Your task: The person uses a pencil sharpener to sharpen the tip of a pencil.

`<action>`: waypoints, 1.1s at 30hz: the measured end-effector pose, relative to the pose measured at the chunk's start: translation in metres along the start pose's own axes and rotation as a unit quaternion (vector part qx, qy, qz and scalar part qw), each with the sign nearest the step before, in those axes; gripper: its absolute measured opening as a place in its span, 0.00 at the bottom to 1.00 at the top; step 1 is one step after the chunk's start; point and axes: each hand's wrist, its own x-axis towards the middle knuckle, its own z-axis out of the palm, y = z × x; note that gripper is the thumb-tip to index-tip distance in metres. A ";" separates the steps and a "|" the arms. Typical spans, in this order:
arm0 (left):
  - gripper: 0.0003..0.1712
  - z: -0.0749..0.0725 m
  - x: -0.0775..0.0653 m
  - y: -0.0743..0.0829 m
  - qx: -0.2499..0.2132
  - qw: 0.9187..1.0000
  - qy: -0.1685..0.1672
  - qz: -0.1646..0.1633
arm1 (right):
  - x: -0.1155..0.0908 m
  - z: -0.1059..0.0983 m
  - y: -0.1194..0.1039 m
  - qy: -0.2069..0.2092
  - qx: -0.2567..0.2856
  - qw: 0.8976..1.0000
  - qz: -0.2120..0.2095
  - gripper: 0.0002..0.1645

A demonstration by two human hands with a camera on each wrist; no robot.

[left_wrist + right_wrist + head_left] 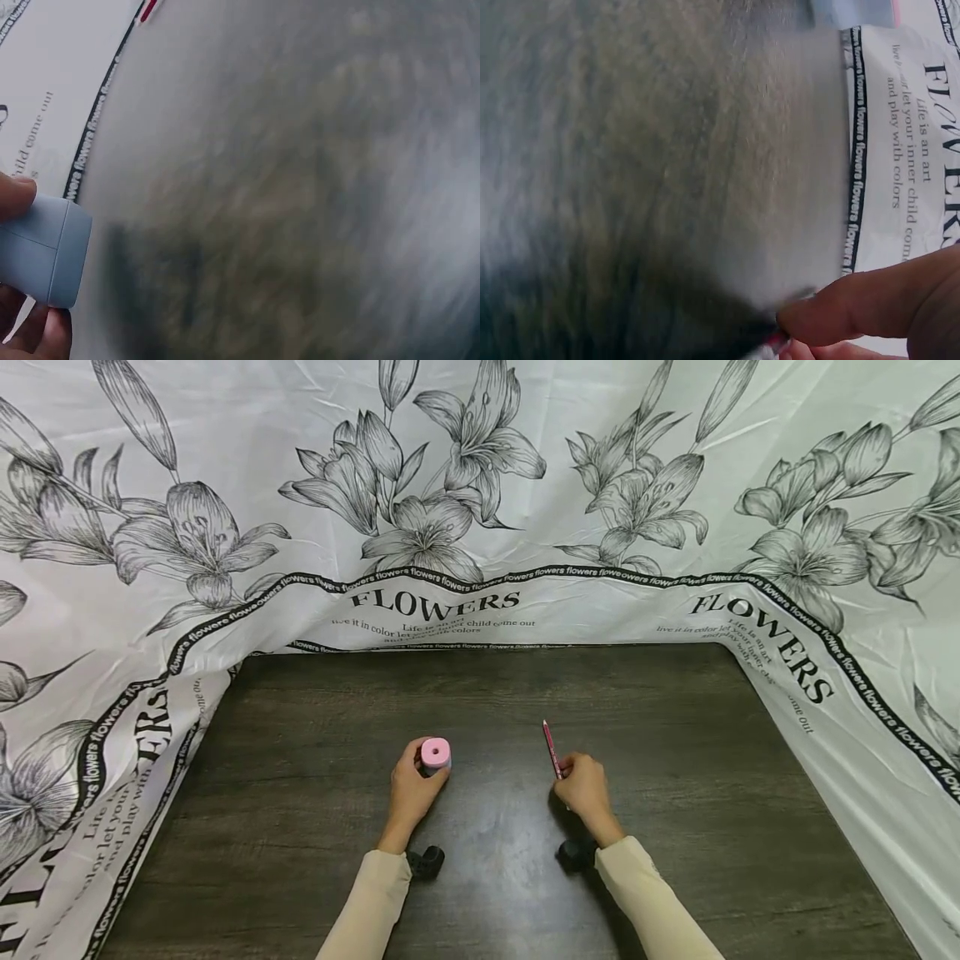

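Block (436,756) gripped by its sides in left hand (412,792), pencil (552,748) pinched in right hand (585,789) — both presumably light, stiff; pencil best held behind its tip.

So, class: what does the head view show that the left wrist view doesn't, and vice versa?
Only the head view shows the right hand, both cream sleeves and the pink top of the block.
Only the left wrist view shows a thin seam on the block's pale blue side.
Both show the table, the printed cloth and the left hand holding the block. The red tip atop the left wrist view is probably the pencil.
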 end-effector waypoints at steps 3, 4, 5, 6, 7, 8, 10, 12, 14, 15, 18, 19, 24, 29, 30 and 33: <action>0.30 -0.006 0.001 0.002 0.007 1.000 0.005 0.028 | 0.000 -0.006 -0.001 -0.011 -0.016 1.000 0.008 0.15; 0.30 -0.009 0.001 0.004 0.011 0.999 0.008 0.041 | 0.000 -0.009 -0.002 -0.015 -0.020 1.000 0.009 0.15; 0.30 -0.011 0.002 0.005 0.017 0.998 0.010 0.056 | 0.000 -0.012 -0.003 -0.020 -0.024 0.999 0.010 0.15; 0.29 -0.014 0.003 0.007 0.027 0.997 0.012 0.071 | -0.001 -0.016 -0.004 -0.023 -0.028 0.999 0.009 0.15; 0.29 -0.017 0.004 0.009 0.036 0.995 0.016 0.089 | -0.001 -0.020 -0.006 -0.025 -0.034 0.999 0.007 0.15; 0.29 -0.020 0.005 0.011 0.048 0.993 0.019 0.109 | -0.001 -0.025 -0.008 -0.029 -0.036 0.999 0.001 0.15; 0.29 -0.025 0.007 0.015 0.072 0.987 0.021 0.143 | -0.002 -0.034 -0.012 -0.034 -0.041 0.998 -0.020 0.15; 0.29 -0.030 0.008 0.020 0.100 0.980 0.017 0.169 | -0.003 -0.043 -0.016 -0.034 -0.041 0.998 -0.044 0.16; 0.30 -0.034 0.010 0.025 0.131 0.973 0.009 0.190 | -0.005 -0.051 -0.021 -0.033 -0.039 0.996 -0.072 0.16; 0.31 -0.035 0.010 0.028 0.146 0.969 0.004 0.200 | -0.005 -0.054 -0.023 -0.030 -0.042 0.995 -0.087 0.16; 0.32 -0.040 0.010 0.038 0.195 0.952 -0.012 0.235 | -0.008 -0.061 -0.032 -0.024 -0.047 0.990 -0.127 0.15; 0.32 -0.041 0.011 0.042 0.208 0.946 -0.016 0.249 | -0.009 -0.063 -0.036 -0.021 -0.051 0.989 -0.141 0.15; 0.32 -0.044 0.009 0.057 0.258 0.917 -0.030 0.302 | -0.014 -0.069 -0.056 -0.024 -0.056 0.978 -0.199 0.18; 0.31 -0.044 0.007 0.067 0.277 0.902 -0.032 0.330 | -0.017 -0.069 -0.071 -0.036 -0.061 0.970 -0.233 0.20; 0.31 -0.044 0.006 0.069 0.279 0.899 -0.034 0.335 | -0.017 -0.068 -0.073 -0.038 -0.063 0.969 -0.237 0.20; 0.31 -0.043 0.004 0.072 0.291 0.890 -0.041 0.348 | -0.018 -0.066 -0.077 -0.043 -0.066 0.965 -0.248 0.20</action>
